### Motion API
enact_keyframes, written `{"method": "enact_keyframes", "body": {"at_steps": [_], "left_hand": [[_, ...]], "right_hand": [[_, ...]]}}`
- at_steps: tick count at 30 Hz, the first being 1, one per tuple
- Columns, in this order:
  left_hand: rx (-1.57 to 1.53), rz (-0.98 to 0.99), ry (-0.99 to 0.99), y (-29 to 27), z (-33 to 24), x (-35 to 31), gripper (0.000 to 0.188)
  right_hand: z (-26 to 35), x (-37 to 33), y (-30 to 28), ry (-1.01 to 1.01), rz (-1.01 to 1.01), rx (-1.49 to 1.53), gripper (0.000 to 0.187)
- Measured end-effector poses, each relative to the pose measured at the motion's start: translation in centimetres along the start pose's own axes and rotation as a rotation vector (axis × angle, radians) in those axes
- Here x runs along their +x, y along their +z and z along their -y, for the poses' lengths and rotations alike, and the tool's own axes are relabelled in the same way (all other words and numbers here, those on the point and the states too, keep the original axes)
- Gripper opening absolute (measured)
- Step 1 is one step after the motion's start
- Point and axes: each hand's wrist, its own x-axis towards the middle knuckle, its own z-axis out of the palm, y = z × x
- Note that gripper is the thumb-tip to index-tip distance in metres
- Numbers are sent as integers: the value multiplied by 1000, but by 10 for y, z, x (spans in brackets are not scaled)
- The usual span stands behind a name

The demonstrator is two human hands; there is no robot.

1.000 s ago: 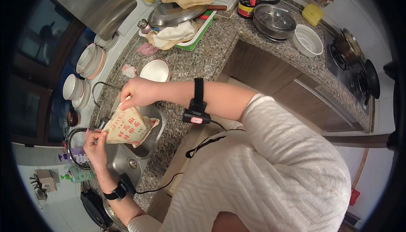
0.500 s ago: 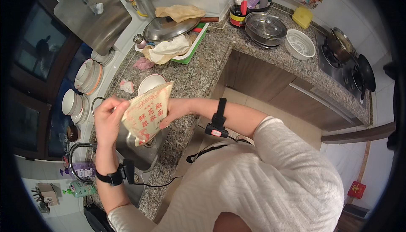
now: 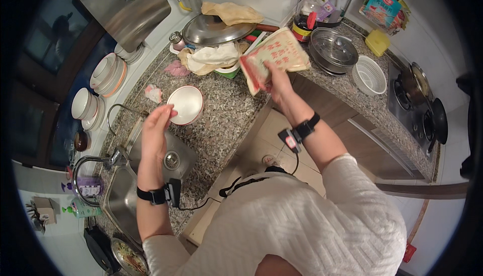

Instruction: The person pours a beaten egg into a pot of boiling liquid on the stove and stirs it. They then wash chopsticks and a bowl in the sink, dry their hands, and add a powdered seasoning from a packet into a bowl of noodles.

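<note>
My right hand (image 3: pixel 278 81) grips a flat cream paper packet (image 3: pixel 282 50) with red print by its near side, thumb lying over the front. The packet is tilted above the counter's corner, in front of the covered pan. My left hand (image 3: pixel 157 122) is raised above the sink's far edge, fingers bent and tips pinched together. Those fingertips overlap the left rim of a white bowl (image 3: pixel 187 102) with a thin red edge; I cannot tell whether they touch it. Anything pinched in them is too small to make out. The bowl sits upright on the granite counter.
Below my left hand is a steel sink (image 3: pixel 176 148) with a curved tap (image 3: pixel 83 178). A lidded pan (image 3: pixel 211 29) and crumpled paper (image 3: pixel 214 57) lie at the back. Rightward stand a glass-lidded pot (image 3: pixel 333 50), a white colander (image 3: pixel 370 75) and a stove (image 3: pixel 410 110). Stacked bowls (image 3: pixel 108 75) line the sill.
The packet, earlier between both hands over the sink, has moved right and away in my right hand. My left hand has let go of it and is now beside the bowl.
</note>
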Motion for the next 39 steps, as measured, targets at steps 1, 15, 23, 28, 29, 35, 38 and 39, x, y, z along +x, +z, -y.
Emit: {"method": "enact_keyframes", "body": {"at_steps": [1,15,23,28,29,35,38,39], "left_hand": [[-69,-25,-18,-4,11,-6,21],[-272,-590,-115,-66,99,-145,15],[-471,-758,-133,-39,139,-187,14],[-472,-741,-118,-23,148,-192,14],[-448,-760,-120,-21,150,-196,14],[-464,-899,-139,-9,165,-239,15],[-517,-975,-227,0,170,-266,15],[-551,-1010,-246,2,170,-272,17]], "right_hand": [[8,18,6,-4,-19,-3,43],[15,152,76,-292,-361,-257,59],[-23,149,76,-327,-502,-907,72],[-59,147,95,-211,-362,-1149,70],[-60,146,98,-246,-363,-1154,69],[-53,122,85,-431,-180,-642,73],[-54,118,70,-581,2,-82,66],[-54,124,66,-568,-17,-125,65]]}}
